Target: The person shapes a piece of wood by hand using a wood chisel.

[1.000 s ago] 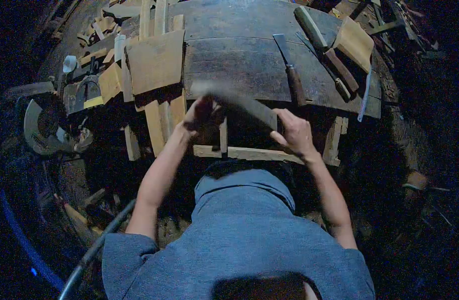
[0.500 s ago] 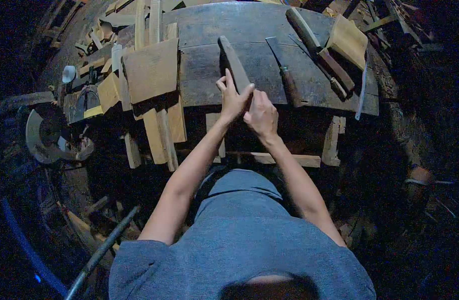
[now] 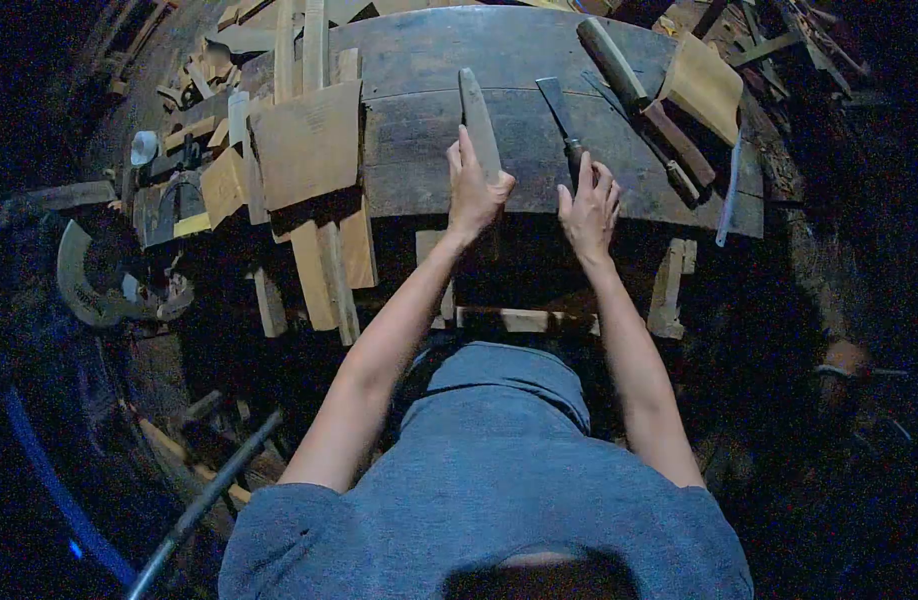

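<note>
My left hand (image 3: 477, 195) is wrapped round the lower part of a long, flat, grey-brown piece of wood (image 3: 482, 125), whose rounded far end points away from me over the workbench (image 3: 409, 150). To its right, a chisel (image 3: 551, 100) lies on the bench with its flat metal blade pointing away. My right hand (image 3: 591, 205) is over the chisel's dark handle, fingers stretched out and spread, thumb apart on the left. Most of the handle is hidden under that hand.
At the bench's right lie a mallet-like wooden tool (image 3: 614, 60), a sheathed-looking blade (image 3: 684, 145), a curved wood block (image 3: 701, 85) and a thin white strip (image 3: 728, 190). Boards (image 3: 307, 145) and offcuts are stacked on the left. A metal pipe (image 3: 209, 500) slants at lower left.
My right hand has left the near end of the wood piece and moved right, opening over the chisel handle. My left hand still holds the wood, now slightly further right and more upright in view.
</note>
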`<action>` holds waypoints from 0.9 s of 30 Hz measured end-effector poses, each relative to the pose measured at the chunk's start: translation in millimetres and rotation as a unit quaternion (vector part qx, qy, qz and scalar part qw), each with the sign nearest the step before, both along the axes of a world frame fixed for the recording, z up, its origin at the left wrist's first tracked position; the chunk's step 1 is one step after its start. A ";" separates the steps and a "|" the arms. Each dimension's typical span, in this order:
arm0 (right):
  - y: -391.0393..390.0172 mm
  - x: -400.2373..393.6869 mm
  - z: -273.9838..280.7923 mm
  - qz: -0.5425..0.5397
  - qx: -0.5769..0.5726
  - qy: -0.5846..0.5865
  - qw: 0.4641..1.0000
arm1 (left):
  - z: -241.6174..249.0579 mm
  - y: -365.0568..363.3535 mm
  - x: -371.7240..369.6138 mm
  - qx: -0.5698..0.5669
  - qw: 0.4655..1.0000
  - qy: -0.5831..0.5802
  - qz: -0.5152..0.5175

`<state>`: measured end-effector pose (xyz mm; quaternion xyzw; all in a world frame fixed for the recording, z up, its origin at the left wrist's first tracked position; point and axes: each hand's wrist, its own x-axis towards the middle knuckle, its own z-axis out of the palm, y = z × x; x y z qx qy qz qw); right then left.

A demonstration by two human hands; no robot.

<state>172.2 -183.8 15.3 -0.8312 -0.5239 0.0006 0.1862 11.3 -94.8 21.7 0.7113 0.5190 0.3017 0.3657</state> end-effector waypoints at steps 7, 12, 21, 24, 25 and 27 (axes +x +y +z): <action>17.0 24.2 0.5 0.012 -0.116 0.101 0.988 | -6.2 6.3 11.9 -0.006 1.000 -0.002 -0.021; -5.4 1.2 1.7 0.071 -0.017 0.281 0.957 | -3.6 1.0 8.0 0.016 0.999 0.016 -0.030; -45.5 -52.8 69.4 0.127 -0.003 0.321 0.938 | 2.0 -4.5 8.2 -0.042 0.999 -0.005 -0.020; -35.3 -55.8 70.1 0.118 -0.043 0.272 0.954 | -1.5 -6.4 10.3 -0.023 1.000 -0.008 -0.007; -29.0 -56.1 69.7 0.116 -0.031 0.242 0.963 | -4.7 -7.2 9.5 -0.023 1.000 -0.010 -0.004; -4.8 -54.4 76.9 0.107 -0.062 0.250 0.960 | -7.5 -7.0 8.5 0.039 0.999 -0.021 -0.023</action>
